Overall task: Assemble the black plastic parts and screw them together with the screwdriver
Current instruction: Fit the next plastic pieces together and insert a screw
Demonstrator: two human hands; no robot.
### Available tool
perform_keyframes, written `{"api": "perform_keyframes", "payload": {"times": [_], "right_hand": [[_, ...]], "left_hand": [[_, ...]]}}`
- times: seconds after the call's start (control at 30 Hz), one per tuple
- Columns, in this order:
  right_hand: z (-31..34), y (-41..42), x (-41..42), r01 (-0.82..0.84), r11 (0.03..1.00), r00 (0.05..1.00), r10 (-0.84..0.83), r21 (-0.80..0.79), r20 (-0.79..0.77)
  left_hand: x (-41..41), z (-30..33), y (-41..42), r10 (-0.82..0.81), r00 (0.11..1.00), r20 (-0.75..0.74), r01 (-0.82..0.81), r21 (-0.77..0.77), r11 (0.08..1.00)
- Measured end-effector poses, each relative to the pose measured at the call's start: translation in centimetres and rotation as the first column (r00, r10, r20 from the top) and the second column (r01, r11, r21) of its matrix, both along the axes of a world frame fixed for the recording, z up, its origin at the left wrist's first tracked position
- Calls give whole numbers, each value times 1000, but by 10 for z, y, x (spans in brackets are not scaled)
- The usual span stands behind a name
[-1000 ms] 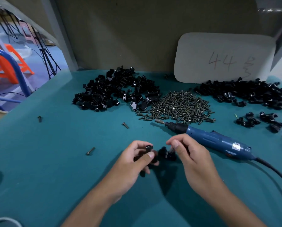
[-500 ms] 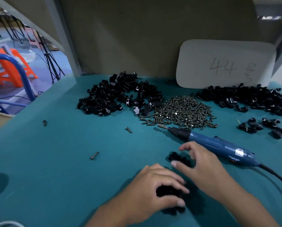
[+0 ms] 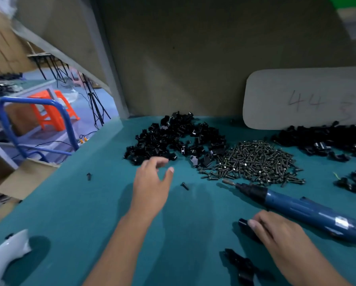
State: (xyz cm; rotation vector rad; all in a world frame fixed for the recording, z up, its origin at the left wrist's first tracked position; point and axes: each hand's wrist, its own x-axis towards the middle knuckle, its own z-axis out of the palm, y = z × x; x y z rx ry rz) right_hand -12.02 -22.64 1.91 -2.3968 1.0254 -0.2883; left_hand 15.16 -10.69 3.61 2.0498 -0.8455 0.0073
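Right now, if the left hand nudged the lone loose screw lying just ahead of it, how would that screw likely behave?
The loose screw looks small and probably light, so it would slide easily. Its round shank lies flat on the teal mat; it may roll in a curve around its wider head. The left hand, open above it, might struggle to pinch it.

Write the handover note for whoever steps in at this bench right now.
Left hand: open, empty, reaching toward the left pile of black parts.
Right hand: resting on a black part on the table; grip unclear.
Another black piece lies near the front edge.
Screw pile sits mid-table; screwdriver lies unheld beside the right hand.
Done: some parts picked out.
Left: fetch the mating part, join them, drive a screw.
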Motion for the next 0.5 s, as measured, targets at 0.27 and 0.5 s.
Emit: {"api": "perform_keyframes", "payload": {"times": [0.27,0.5], "right_hand": [[-4,3,2,-38,996,996,31,-78,-86],[-8,3,-3,-56,995,995,49,-80,-93]], "left_hand": [[68,-23,-66,25,884,467,-292,509,810],[76,-29,-56,-8,741,672,-326,370,870]]}}
